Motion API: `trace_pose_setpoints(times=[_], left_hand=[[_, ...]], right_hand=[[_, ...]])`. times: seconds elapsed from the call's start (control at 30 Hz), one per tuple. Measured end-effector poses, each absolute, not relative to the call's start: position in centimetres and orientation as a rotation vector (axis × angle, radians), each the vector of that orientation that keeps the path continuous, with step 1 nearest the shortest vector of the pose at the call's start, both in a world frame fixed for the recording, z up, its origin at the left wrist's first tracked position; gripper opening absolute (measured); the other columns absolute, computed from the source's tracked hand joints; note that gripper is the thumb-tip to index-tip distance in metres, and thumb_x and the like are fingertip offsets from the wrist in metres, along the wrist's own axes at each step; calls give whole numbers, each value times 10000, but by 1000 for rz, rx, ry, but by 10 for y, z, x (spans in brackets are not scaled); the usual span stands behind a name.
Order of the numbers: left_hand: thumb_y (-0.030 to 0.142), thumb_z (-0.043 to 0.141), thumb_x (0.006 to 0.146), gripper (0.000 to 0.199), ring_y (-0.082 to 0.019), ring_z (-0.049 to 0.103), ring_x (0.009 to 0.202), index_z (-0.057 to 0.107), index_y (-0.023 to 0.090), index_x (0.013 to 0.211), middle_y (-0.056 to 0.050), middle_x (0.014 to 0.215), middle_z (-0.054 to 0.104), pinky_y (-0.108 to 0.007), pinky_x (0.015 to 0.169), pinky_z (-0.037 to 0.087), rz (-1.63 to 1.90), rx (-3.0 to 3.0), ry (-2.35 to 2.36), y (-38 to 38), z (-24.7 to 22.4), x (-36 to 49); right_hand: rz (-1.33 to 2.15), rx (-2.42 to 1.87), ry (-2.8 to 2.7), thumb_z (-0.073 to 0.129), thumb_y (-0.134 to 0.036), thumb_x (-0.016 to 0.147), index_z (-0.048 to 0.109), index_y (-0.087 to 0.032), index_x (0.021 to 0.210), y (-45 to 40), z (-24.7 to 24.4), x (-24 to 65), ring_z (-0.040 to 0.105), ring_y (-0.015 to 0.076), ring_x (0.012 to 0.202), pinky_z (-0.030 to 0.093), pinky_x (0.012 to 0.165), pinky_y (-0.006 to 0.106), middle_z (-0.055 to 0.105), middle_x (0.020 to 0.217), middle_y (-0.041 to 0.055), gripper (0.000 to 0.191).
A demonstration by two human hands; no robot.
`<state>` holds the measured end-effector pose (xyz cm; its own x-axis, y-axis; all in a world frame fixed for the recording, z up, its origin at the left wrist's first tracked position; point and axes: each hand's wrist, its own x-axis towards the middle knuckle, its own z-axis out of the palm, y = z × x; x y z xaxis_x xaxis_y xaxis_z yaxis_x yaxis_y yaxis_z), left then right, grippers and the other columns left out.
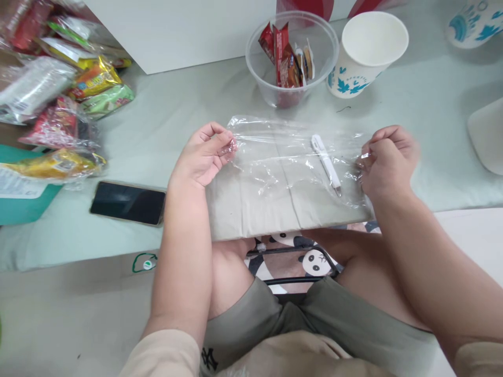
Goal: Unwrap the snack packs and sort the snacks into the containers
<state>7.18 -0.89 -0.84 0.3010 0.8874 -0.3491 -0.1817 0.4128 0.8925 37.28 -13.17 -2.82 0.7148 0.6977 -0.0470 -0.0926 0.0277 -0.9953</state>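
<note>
A clear plastic bag or sheet (271,152) is stretched flat between my two hands, above the cloth-covered table. My left hand (208,152) pinches its left end between thumb and fingers. The right end is bunched in the closed fingers of my right hand (389,159). A white utility knife (326,163), its tip toward me, shows through the right part of the plastic and appears to lie on the table. Whether the film is a bag or a single sheet I cannot tell.
Behind the film stand a clear round tub (293,94) with wrapped snacks and a paper cup (353,78). Another cup (473,26) is at far right. A phone (128,202) lies beside my left forearm. Packaged snacks (94,81) pile up at left, near a white box (176,31).
</note>
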Motion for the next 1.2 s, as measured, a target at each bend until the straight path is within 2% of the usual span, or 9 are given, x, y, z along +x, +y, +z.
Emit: trace_pose_setpoints(times=[0.2,0.3,0.47,0.63,0.87,1.07,1.2], left_hand=[[1,763,689,203,-54,614,585,673,165,769,54,652,610,-167,596,518,753,896,1029,-12,-3,73],[0,746,692,210,-51,616,587,616,164,713,55,654,605,-172,607,515,741,940,1012,-14,-2,73],[50,764,697,291,-120,739,776,507,184,673,13,791,734,-225,735,581,770,940,1007,-15,-1,74],[37,772,674,328,-115,726,686,486,192,627,20,699,722,-206,632,558,803,905,1077,-11,-1,73],[15,780,653,325,-106,707,685,517,190,577,23,666,706,-198,666,583,824,879,1128,-10,-4,72],[-33,788,655,332,-75,647,622,548,170,548,13,647,671,-185,647,558,842,911,1145,-8,-7,74],[-31,805,643,290,-73,619,605,598,165,591,13,635,651,-183,626,540,849,956,1147,-9,-8,73]], right_hand=[[631,-1448,-543,544,-171,526,521,-225,631,-131,-27,371,314,63,383,134,374,203,482,478,-58,120],[627,-1441,-534,522,-175,489,532,-228,604,-130,-28,371,320,70,389,123,367,205,479,468,-53,127],[624,-1438,-534,511,-178,480,538,-237,595,-130,-28,371,322,80,389,122,364,208,467,451,-59,132],[655,-1441,-554,515,-187,509,535,-229,618,-132,-29,373,332,68,393,159,373,199,495,475,-62,118],[645,-1442,-593,520,-190,531,534,-224,643,-132,-32,374,351,67,406,195,386,197,506,486,-59,119],[644,-1428,-606,523,-172,529,546,-219,650,-132,-32,373,358,75,431,137,378,195,495,495,-54,132],[645,-1422,-598,530,-168,530,549,-220,640,-133,-33,375,358,81,439,149,374,202,499,491,-53,123]])
